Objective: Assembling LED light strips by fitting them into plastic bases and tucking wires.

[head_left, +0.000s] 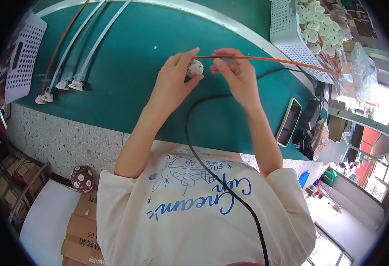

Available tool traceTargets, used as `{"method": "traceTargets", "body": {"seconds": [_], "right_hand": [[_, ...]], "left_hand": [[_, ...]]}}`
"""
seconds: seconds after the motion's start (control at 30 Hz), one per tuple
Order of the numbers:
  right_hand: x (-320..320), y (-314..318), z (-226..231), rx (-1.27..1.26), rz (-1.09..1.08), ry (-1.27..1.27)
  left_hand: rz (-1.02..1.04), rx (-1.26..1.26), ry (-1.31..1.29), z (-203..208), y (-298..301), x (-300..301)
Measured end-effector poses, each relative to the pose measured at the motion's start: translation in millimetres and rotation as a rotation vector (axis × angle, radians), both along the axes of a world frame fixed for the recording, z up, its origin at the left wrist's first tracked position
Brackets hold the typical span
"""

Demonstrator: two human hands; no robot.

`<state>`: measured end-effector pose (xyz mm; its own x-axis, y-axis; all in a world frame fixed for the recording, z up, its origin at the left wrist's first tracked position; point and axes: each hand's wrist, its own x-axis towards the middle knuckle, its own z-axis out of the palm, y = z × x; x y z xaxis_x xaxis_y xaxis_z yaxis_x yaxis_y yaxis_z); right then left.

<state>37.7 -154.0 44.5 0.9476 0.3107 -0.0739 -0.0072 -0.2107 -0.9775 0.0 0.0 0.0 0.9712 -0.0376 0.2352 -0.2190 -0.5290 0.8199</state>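
Above the green table (128, 95), my left hand (170, 82) is closed around a small white round plastic piece (195, 68), partly hidden by the fingers. A long, thin orange strip (274, 60) runs from my left fingertips out to the right, passing over the basket's edge. Close beside it, my right hand (241, 80) pinches the strip between thumb and fingers, a short way from the white piece. Whether the strip's end sits inside the white piece cannot be made out.
Several strips (94, 48) with white round ends lie at the table's left, beside a white perforated basket (26, 57). Another basket (287, 29) at the far right holds white round pieces (311, 35). A phone (289, 122) lies at right; a black cable (190, 116) crosses the table towards me.
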Motion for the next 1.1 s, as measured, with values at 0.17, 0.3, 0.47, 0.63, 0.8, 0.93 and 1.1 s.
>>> {"method": "traceTargets", "body": {"seconds": [0.17, 0.3, 0.47, 0.63, 0.8, 0.93, 1.1], "right_hand": [[0.0, 1.1, -3.1, 0.116, 0.008, 0.14], [-2.1, -1.2, 3.7, 0.246, -0.046, 0.224], [0.4, -3.1, 1.1, 0.059, 0.071, -0.01], [8.9, -2.2, 6.9, -0.102, 0.093, -0.11], [16.2, -6.4, 11.4, -0.16, 0.147, -0.162], [19.7, -3.2, 15.7, -0.272, 0.247, -0.249], [24.7, 2.8, 22.9, -0.419, 0.318, -0.263]], "left_hand": [[0.009, -0.101, -0.005, 6.0, -2.7, -4.5], [-0.054, -0.158, 0.057, 5.0, 3.6, -5.6], [-0.036, -0.115, 0.016, 3.3, 1.9, -3.9], [0.004, -0.139, 0.08, 5.2, -1.4, -4.3], [0.041, -0.167, -0.02, 0.1, -2.8, -2.0], [0.063, -0.157, -0.026, -1.4, -6.3, -1.3], [0.049, -0.165, -0.028, -3.4, -4.9, 1.2]]}}
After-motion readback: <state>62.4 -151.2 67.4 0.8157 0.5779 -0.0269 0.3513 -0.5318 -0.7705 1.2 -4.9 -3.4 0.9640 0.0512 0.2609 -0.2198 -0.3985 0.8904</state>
